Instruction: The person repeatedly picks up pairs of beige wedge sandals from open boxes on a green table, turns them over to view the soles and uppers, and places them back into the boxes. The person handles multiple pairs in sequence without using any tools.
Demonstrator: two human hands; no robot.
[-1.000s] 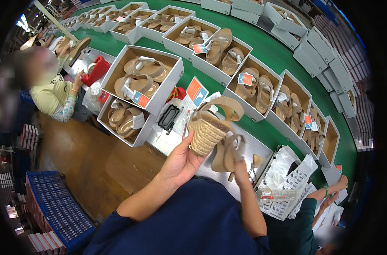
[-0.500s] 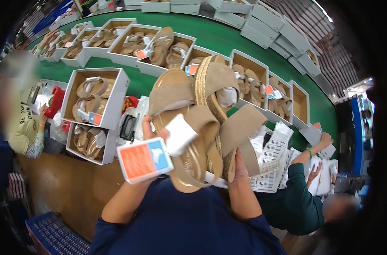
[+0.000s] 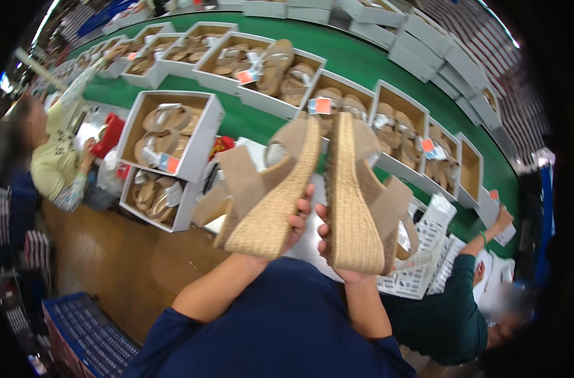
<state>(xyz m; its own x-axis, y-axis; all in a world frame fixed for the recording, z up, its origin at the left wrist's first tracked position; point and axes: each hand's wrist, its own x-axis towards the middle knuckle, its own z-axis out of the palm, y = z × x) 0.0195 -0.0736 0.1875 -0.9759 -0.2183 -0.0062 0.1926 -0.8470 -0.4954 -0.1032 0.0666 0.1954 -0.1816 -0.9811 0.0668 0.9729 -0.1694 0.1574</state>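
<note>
I hold a pair of tan wedge sandals up in front of me, their woven straw-like wedge sides turned toward each other with a narrow gap between. My left hand [image 3: 299, 219] is closed round the left sandal [image 3: 271, 205], its fingers showing at the inner side of the wedge. Round the heel end of the right sandal [image 3: 351, 211] my right hand [image 3: 324, 232] is closed, fingertips on the straw-coloured side. Wide crossed straps show on the outer sides of both. The orange and blue tag seen earlier on one sandal is hidden.
A row of open white boxes [image 3: 260, 101] with sandals lines the green table [image 3: 362, 60]. Two open boxes [image 3: 192, 170] are stacked at left. Printed sheets [image 3: 419, 252] lie at right. One co-worker [image 3: 60, 157] is at left, another [image 3: 451, 296] at right. Closed boxes [image 3: 425, 50] stand behind.
Both sandals have been turned so that their wedge sides show instead of their straps and footbeds. They have moved apart from each other. The view has shifted, and the left co-worker's arm reaches farther out.
</note>
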